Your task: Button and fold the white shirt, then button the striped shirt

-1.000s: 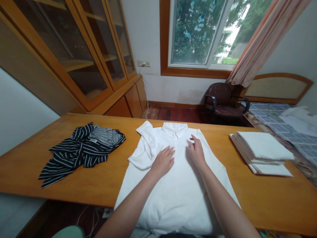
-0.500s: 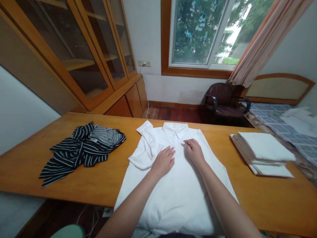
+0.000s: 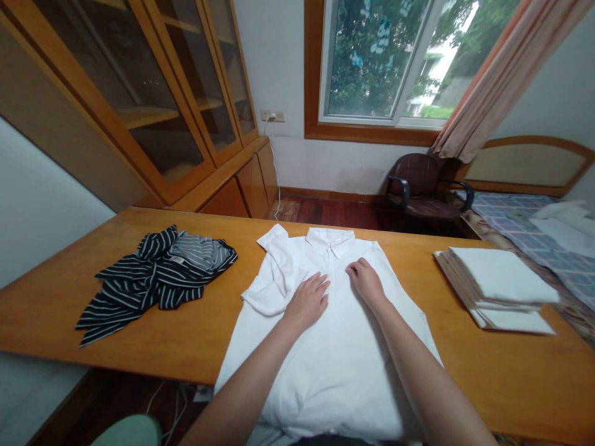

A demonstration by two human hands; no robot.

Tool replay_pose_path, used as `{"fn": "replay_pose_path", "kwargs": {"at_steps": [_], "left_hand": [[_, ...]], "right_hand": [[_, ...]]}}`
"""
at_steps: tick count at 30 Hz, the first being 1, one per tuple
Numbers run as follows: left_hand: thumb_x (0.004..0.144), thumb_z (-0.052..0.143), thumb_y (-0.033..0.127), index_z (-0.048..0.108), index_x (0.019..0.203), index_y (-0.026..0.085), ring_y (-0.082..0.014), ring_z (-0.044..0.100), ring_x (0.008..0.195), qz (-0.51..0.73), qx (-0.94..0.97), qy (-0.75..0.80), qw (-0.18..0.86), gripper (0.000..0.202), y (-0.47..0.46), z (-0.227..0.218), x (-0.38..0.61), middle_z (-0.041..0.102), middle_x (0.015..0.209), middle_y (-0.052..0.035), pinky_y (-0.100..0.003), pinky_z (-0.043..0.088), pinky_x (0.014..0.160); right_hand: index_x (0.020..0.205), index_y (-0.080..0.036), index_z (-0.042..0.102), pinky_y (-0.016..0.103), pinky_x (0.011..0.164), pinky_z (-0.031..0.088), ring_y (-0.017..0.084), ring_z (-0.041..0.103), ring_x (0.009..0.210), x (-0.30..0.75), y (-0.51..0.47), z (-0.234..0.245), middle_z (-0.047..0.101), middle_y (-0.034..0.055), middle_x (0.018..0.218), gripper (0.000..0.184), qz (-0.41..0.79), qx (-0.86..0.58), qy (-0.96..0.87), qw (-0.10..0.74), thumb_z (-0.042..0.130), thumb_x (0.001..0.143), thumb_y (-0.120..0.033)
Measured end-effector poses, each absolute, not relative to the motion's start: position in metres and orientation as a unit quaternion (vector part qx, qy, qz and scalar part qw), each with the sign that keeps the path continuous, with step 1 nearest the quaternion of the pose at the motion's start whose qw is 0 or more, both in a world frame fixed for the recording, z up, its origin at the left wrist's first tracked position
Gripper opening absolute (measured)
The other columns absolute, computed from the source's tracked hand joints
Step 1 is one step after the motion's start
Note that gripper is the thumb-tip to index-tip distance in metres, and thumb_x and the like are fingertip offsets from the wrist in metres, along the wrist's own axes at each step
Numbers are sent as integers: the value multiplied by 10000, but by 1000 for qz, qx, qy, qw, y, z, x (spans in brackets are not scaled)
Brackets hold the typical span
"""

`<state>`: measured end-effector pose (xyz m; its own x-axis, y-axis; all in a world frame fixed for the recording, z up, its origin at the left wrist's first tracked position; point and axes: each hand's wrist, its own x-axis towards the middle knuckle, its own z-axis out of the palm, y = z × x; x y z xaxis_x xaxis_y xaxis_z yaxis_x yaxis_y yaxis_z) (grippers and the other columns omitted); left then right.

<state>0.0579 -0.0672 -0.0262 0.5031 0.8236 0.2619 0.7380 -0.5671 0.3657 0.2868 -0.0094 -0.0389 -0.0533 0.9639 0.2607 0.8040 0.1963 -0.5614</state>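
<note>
A white collared shirt (image 3: 334, 365) lies front up on the wooden table, its collar toward the far edge. The sleeve on the left (image 3: 276, 272) is folded in over the shirt's front; the right side of the shirt spreads outward. My left hand (image 3: 307, 301) rests flat on the chest beside that sleeve, fingers stretched out and a little apart. Over the other side of the chest, my right hand (image 3: 366, 280) has its fingertips drawn together near the front placket. Whether anything is between those fingertips cannot be made out.
A crumpled black-and-white striped garment (image 3: 158, 272) lies on the left of the table (image 3: 404, 427). To the right sits a stack of folded white pieces with brownish layers (image 3: 502, 275). Beyond the table are a glass-door cabinet (image 3: 186, 124), an office chair (image 3: 421, 186) and a bed (image 3: 520, 217).
The camera view has shifted very slightly. My right fingertips have drawn closer together; my left hand stays in place on the shirt.
</note>
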Motion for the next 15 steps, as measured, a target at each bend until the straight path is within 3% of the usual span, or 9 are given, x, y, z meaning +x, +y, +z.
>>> {"fn": "replay_pose_path", "kwargs": {"at_steps": [5, 9, 15], "left_hand": [[922, 514, 190, 574, 1324, 204, -246, 431, 1399, 208, 859, 455, 108, 407, -67, -26, 57, 547, 1451, -77, -451, 395, 1142], [924, 515, 187, 576, 1323, 182, -248, 428, 1400, 200, 860, 458, 103, 403, -68, -26, 56, 542, 1457, -73, -437, 395, 1145], [929, 516, 192, 575, 1323, 191, -246, 430, 1398, 198, 860, 460, 101, 399, -68, -26, 57, 544, 1456, -65, -439, 393, 1147]], "right_hand": [[834, -176, 702, 343, 788, 443, 220, 574, 816, 322, -1, -37, 621, 76, 863, 314, 91, -677, -588, 433, 500, 902, -408], [798, -149, 691, 369, 762, 422, 233, 553, 783, 353, 1, -33, 630, 103, 819, 408, 63, -716, -508, 474, 465, 902, -472], [817, -163, 665, 337, 738, 435, 197, 543, 767, 361, 1, -33, 615, 76, 896, 364, 69, -698, -479, 528, 594, 813, -520]]}}
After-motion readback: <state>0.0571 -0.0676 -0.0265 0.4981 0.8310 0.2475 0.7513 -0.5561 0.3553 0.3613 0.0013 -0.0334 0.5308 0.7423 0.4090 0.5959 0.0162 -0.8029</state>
